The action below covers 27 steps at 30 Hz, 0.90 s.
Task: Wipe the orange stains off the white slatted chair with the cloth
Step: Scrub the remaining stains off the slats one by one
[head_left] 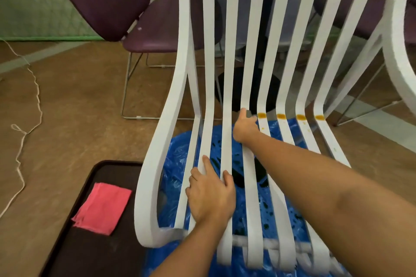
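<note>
Left hand (pixel 210 195) flat on white slatted chair (pixel 157 141) seat, fingers straight, holding nothing. Right hand (pixel 245 127) at chair's seat bend, pinching small grey piece (pixel 249 114); orange stains (pixel 281 116) just beside. Pink cloth (pixel 102 208) on tray (pixel 67 243) left of chair.

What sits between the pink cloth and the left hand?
Head view: the chair's white side rail and one slat, between pink cloth and left hand.

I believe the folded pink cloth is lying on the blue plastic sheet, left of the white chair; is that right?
Not quite: the head view shows the folded pink cloth lying on the dark tray, left of the white chair.
</note>
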{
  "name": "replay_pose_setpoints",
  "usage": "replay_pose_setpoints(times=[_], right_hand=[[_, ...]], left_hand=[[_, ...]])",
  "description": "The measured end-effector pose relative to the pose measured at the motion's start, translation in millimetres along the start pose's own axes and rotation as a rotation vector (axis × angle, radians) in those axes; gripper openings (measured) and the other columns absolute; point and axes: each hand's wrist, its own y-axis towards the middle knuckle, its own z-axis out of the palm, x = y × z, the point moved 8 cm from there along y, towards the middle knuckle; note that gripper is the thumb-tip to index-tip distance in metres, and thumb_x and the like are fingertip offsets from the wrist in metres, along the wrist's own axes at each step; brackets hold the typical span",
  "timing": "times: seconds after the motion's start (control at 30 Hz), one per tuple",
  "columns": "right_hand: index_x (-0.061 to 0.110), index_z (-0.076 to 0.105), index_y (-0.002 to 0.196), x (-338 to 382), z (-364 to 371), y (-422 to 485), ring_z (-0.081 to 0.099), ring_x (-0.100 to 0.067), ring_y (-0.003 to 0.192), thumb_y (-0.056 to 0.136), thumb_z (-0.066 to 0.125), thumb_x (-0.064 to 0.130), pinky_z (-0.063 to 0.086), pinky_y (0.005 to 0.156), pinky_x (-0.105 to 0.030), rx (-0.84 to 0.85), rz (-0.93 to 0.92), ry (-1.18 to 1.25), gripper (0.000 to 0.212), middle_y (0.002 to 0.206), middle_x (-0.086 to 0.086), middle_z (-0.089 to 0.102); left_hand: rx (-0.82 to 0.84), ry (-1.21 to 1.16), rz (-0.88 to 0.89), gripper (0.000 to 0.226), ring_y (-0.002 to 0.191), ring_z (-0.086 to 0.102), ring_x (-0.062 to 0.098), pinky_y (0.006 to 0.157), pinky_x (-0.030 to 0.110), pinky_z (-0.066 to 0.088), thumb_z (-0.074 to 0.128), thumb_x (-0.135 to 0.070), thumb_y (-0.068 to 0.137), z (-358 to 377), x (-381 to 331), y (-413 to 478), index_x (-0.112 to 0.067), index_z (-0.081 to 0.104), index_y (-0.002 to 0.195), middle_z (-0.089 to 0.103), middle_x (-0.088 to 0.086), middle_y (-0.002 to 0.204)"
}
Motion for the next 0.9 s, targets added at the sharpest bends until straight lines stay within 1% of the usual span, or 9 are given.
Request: replay_pose_setpoints(times=[0.1,0.17,0.37,0.47,0.53,0.63,0.73,0.83,0.9], right_hand=[[0.022,0.004,0.154,4.4,-10.8,17.6,0.048,-0.042,0.118,0.091,0.060,0.006,0.043,0.085,-0.039,-0.012,0.076,0.076,0.086,0.141,-0.030,0.029],[0.027,0.007,0.153,4.8,-7.5,18.0,0.050,-0.042,0.116,0.090,0.061,0.004,0.044,0.083,-0.039,0.011,0.087,0.158,0.086,0.140,-0.028,0.031],[0.017,0.011,0.155,-4.0,4.8,-21.4,0.045,-0.045,0.126,0.098,0.040,0.010,0.042,0.099,-0.047,0.017,0.009,0.108,0.064,0.142,-0.030,0.036],[0.016,0.011,0.153,-9.9,10.2,-61.3,0.055,-0.039,0.107,0.096,0.049,0.005,0.049,0.083,-0.039,0.003,0.026,0.051,0.070,0.138,-0.029,0.038],[0.018,0.016,0.152,-15.0,14.4,-91.9,0.054,-0.038,0.099,0.097,0.046,0.008,0.043,0.078,-0.039,0.008,0.032,0.155,0.063,0.132,-0.030,0.042],[0.020,0.025,0.141,-24.5,22.5,-137.2,0.054,-0.030,0.078,0.099,0.048,0.013,0.045,0.069,-0.038,-0.008,0.016,0.234,0.048,0.124,-0.025,0.044],[0.024,0.029,0.135,-37.3,33.3,-182.5,0.057,-0.028,0.081,0.102,0.047,0.022,0.050,0.068,-0.038,-0.058,-0.016,0.368,0.038,0.117,-0.017,0.051],[0.028,0.034,0.135,-52.3,43.1,-225.9,0.061,-0.021,0.079,0.102,0.048,0.028,0.056,0.070,-0.041,-0.125,-0.027,0.502,0.036,0.105,-0.009,0.058],[0.030,0.037,0.136,-58.3,50.0,-248.9,0.061,-0.015,0.078,0.102,0.048,0.029,0.056,0.069,-0.038,-0.152,-0.031,0.554,0.036,0.101,-0.004,0.057]], left_hand=[[0.001,0.010,-0.002,0.069,0.124,0.051,0.027,0.099,0.043,0.044,0.033,-0.058,0.097,0.5,0.1,0.3,-0.025,0.019,0.157,0.045,0.014,0.143],[0.008,0.014,-0.005,0.070,0.124,0.051,0.028,0.099,0.043,0.044,0.033,-0.058,0.097,1.7,0.9,1.6,-0.025,0.019,0.158,0.044,0.014,0.144],[0.044,0.031,-0.020,0.070,0.123,0.051,0.029,0.097,0.044,0.045,0.033,-0.058,0.097,3.6,0.8,1.7,-0.024,0.021,0.157,0.045,0.014,0.142],[0.061,0.008,-0.016,0.069,0.119,0.053,0.030,0.094,0.045,0.045,0.036,-0.057,0.096,2.6,1.3,1.8,-0.024,0.023,0.155,0.047,0.014,0.138],[0.074,-0.004,-0.015,0.070,0.120,0.052,0.031,0.094,0.046,0.045,0.037,-0.057,0.096,1.9,2.1,1.5,-0.023,0.022,0.156,0.047,0.016,0.139],[0.106,-0.010,0.004,0.072,0.126,0.049,0.032,0.098,0.046,0.044,0.036,-0.058,0.098,1.1,3.8,0.6,-0.023,0.017,0.158,0.043,0.017,0.144],[0.169,-0.033,0.045,0.075,0.134,0.043,0.035,0.105,0.047,0.040,0.036,-0.060,0.099,2.7,6.5,1.5,-0.022,0.014,0.160,0.037,0.019,0.150],[0.237,-0.040,0.082,0.070,0.139,0.036,0.037,0.112,0.050,0.036,0.039,-0.060,0.100,1.1,11.7,-2.4,-0.026,0.024,0.158,0.032,0.020,0.154],[0.313,-0.001,0.086,0.054,0.137,0.037,0.036,0.111,0.051,0.037,0.039,-0.057,0.101,0.6,14.9,-8.4,-0.029,0.044,0.147,0.033,0.018,0.153]])
